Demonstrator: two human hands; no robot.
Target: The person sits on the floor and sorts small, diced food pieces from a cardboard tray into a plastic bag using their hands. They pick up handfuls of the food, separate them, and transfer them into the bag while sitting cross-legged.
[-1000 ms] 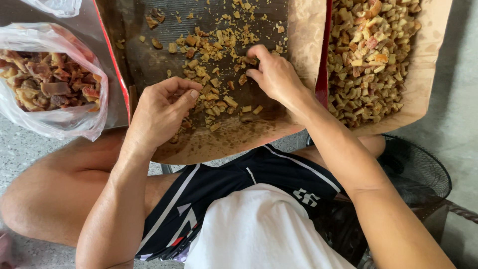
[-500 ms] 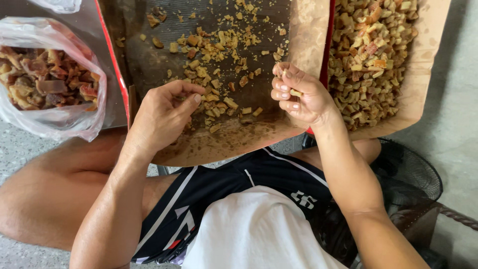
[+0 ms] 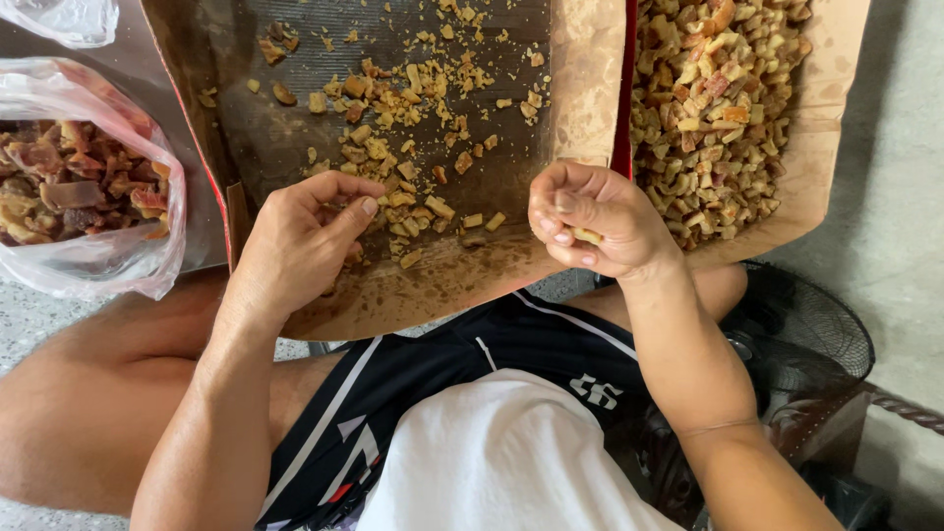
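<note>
Head: small tan chunks, crumbly.

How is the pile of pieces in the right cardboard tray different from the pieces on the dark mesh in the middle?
The pile in the right tray is thick and hides its cardboard base; the pieces on the mesh lie thin and scattered, with bare mesh between them. The right tray pile shows reddish bits among tan ones; the mesh pieces look mostly tan with crumbs. Both are small, cut, dried-looking chunks.

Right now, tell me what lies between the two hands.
In the head view, between the left hand and the right hand lies the cardboard tray's stained floor with scattered small tan food pieces; the right hand holds a few.
</note>
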